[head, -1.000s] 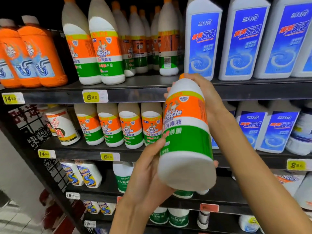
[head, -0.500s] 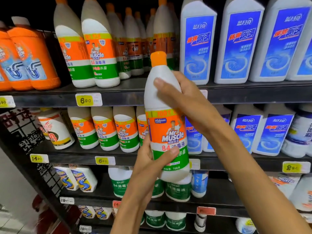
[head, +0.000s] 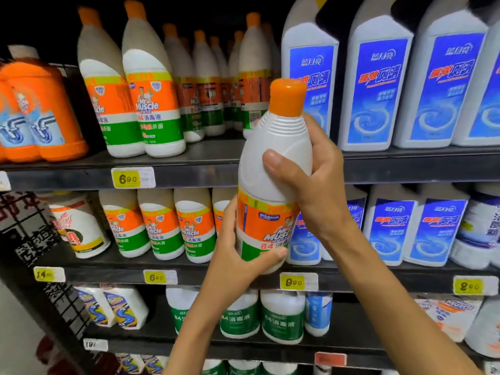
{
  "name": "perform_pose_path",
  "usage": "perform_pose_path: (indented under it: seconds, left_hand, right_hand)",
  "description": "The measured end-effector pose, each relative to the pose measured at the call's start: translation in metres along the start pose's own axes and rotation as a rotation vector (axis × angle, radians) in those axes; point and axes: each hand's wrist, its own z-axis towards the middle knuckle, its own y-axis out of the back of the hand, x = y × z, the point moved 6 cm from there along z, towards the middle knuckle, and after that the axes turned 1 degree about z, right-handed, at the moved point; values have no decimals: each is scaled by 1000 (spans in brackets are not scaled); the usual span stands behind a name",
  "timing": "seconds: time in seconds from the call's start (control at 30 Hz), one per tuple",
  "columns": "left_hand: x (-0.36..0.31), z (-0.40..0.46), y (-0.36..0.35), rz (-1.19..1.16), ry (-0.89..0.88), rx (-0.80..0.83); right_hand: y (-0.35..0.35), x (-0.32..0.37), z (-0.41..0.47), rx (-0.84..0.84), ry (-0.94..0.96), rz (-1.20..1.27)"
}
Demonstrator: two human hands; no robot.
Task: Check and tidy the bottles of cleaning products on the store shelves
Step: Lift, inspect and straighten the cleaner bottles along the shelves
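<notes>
Centre of the frame, in front of the shelves: a Mr Muscle bottle (head: pixel 273 169) held in both hands.
Right fingers: curled round the white shoulder of the bottle, thumb (head: pixel 273 165) pressed flat on its front, the other fingers wrapped behind.
Left fingers: thumb (head: pixel 270 257) laid across the green band at the lower front, the rest curled round the left side and back near the base.
Bottle axis: long axis near upright, leaning slightly to the right at the top; orange cap (head: pixel 288 97) points up, base down, label facing the camera and partly turned right.
Right hand (head: pixel 313 182): comes in from the lower right, forearm rising diagonally, wrist bent toward the bottle.
Left hand (head: pixel 238 255): comes up from the bottom centre, forearm steep, palm cupping the lower body.
Behind, upper shelf: matching Mr Muscle bottles (head: pixel 151 104) at upper left, tall blue-labelled white bottles (head: pixel 378 87) at upper right, orange drain-cleaner bottles (head: pixel 40 112) at far left.
Behind, middle shelf: more Mr Muscle bottles (head: pixel 159 226) left of the held one, blue-labelled ones (head: pixel 433 228) right.
Shelf edges: yellow price tags (head: pixel 132 178).
Lower shelf: green-labelled white bottles (head: pixel 281 320), partly hidden by the left forearm.
</notes>
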Motion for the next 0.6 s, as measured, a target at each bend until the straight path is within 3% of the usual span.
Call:
perform_pose_path:
  seconds: [0.13,0.37,0.6]
  left_hand:
    - [-22,23,10,7,-94,-105]
    - [-56,75,16,28,-213,-249]
    - [-62,127,33,67,-223,-209]
  right_hand:
    - [-1,3,32,-81,-47,65]
    - [-21,20,99,-51,7,16]
    - [-35,21,144,-25,72,-135]
